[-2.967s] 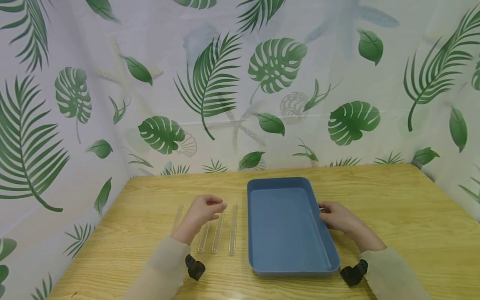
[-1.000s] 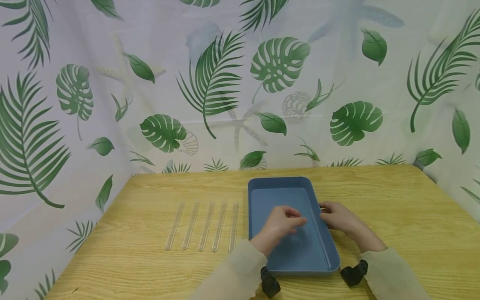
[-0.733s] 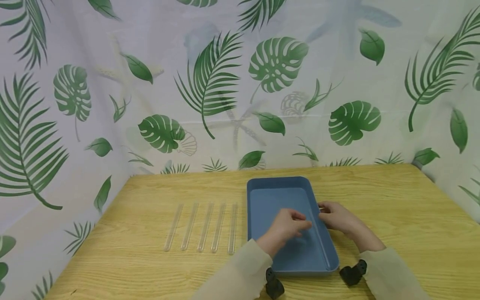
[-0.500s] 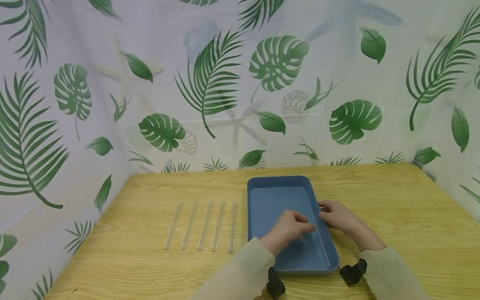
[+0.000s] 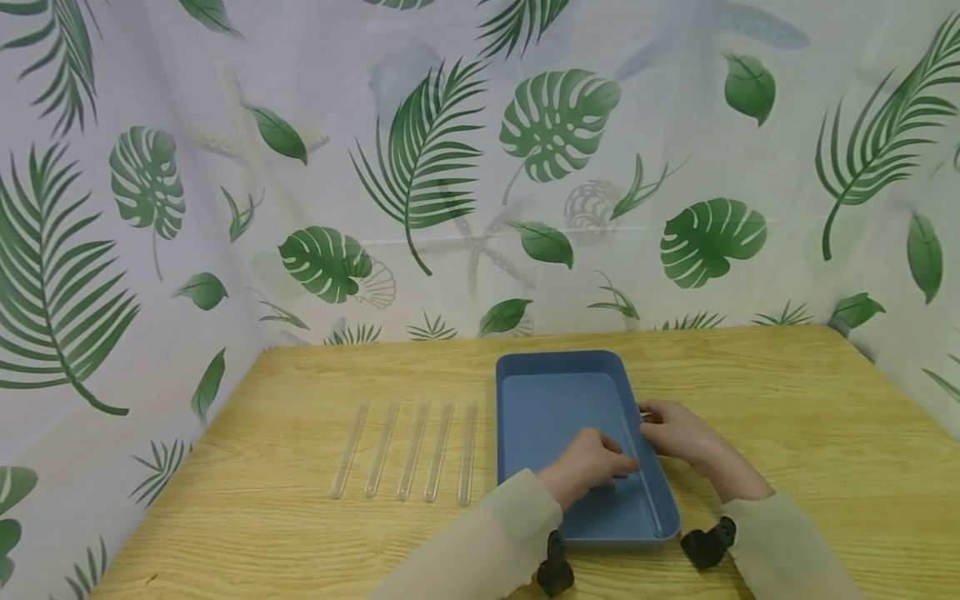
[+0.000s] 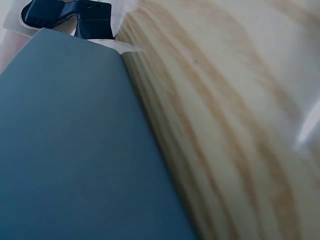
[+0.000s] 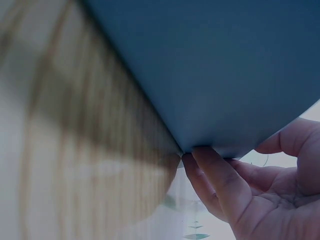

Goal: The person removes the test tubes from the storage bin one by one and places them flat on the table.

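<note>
My left hand reaches down inside the blue tray, its fingers loosely bent and the fingertips right at a clear test tube lying along the tray's right wall. The left wrist view shows only the tray's outer wall, which hides those fingers. Outside, on the right, my right hand holds the tray; in the right wrist view the thumb sits at the rim and the fingers touch low on the wall. Several more test tubes lie side by side on the table, left of the tray.
The wooden table carries the tray near its middle. A leaf-print cloth hangs behind it and down the left side. A black wrist camera on my left sleeve hangs close to the tray's near edge.
My left hand has left the row of tubes, moved right into the tray, then crept lower and further right up to the tube there. My right hand stays on the tray.
</note>
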### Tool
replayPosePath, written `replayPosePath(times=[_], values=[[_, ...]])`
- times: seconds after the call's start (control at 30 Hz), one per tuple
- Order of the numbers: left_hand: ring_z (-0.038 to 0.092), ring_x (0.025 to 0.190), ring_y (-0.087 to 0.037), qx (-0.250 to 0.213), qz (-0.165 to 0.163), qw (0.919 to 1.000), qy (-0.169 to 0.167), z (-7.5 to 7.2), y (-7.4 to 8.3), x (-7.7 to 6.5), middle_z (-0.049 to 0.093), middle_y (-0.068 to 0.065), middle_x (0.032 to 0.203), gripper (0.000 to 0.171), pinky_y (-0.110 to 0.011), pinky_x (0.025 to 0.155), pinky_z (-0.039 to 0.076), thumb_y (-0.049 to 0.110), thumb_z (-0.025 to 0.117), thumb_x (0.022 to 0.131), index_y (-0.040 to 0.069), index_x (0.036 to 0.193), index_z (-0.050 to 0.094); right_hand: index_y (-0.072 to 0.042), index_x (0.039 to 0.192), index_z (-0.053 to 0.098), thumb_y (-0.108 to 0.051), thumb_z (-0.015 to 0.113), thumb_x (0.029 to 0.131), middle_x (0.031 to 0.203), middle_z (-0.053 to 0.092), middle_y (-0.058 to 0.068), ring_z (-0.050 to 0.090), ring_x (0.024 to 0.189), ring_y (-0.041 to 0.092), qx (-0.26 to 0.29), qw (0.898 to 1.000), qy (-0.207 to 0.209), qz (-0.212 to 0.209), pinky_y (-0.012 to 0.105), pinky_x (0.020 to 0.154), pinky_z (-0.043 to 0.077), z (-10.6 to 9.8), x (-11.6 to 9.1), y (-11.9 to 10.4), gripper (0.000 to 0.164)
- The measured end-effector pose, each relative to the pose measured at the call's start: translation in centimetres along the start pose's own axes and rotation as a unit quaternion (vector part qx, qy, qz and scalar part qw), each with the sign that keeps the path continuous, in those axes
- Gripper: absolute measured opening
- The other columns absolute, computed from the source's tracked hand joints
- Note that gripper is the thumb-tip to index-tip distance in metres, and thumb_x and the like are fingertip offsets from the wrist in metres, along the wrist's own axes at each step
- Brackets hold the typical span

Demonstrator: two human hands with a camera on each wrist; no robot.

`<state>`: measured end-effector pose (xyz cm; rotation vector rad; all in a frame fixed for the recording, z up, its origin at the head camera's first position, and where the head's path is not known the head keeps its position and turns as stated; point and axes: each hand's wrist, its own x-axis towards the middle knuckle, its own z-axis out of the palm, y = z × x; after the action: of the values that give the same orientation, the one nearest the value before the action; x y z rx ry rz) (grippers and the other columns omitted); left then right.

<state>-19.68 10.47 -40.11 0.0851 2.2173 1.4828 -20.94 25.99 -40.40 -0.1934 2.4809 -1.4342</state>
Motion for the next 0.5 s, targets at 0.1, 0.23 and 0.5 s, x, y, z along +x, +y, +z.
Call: replayPosePath(times=[0.1, 0.23, 0.5], values=[[0.061, 0.075, -0.022, -0.01, -0.008, 0.9999, 0.002, 0.25, 0.11, 0.14, 0.06, -0.009, 0.089, 0.032, -0.04, 0.071, 0.048, 0.011, 0.07, 0.076, -0.004, 0.101, 0.058, 0.021, 0.127, 0.023, -0.003, 0.038, 0.089, 0.119, 0.039, 0.038, 0.045, 0.106, 0.043, -0.002, 1.0, 0.0, 0.004, 0.044, 0.079, 0.046, 0.0, 0.02, -0.06, 0.047], [0.061, 0.077, -0.023, -0.022, -0.015, 0.9996, 0.004, 0.47, 0.24, 0.32, 0.06, -0.011, 0.091, 0.032, -0.04, 0.071, 0.049, 0.011, 0.07, 0.076, -0.005, 0.101, 0.058, 0.021, 0.127, 0.023, -0.002, 0.038, 0.088, 0.12, 0.038, 0.038, 0.045, 0.107, 0.043, -0.003, 1.0, 0.001, 0.007, 0.043, 0.079, 0.046, 0.0, 0.03, -0.13, 0.048], [0.061, 0.078, -0.023, -0.059, -0.017, 0.9981, 0.002, 0.67, 0.34, 0.56, 0.058, -0.011, 0.086, 0.029, -0.039, 0.07, 0.049, 0.007, 0.069, 0.076, -0.006, 0.098, 0.056, 0.021, 0.127, 0.023, -0.002, 0.039, 0.088, 0.12, 0.038, 0.038, 0.045, 0.107, 0.043, 0.002, 1.0, -0.001, 0.004, 0.043, 0.079, 0.046, -0.03, -0.09, -0.18, 0.048]])
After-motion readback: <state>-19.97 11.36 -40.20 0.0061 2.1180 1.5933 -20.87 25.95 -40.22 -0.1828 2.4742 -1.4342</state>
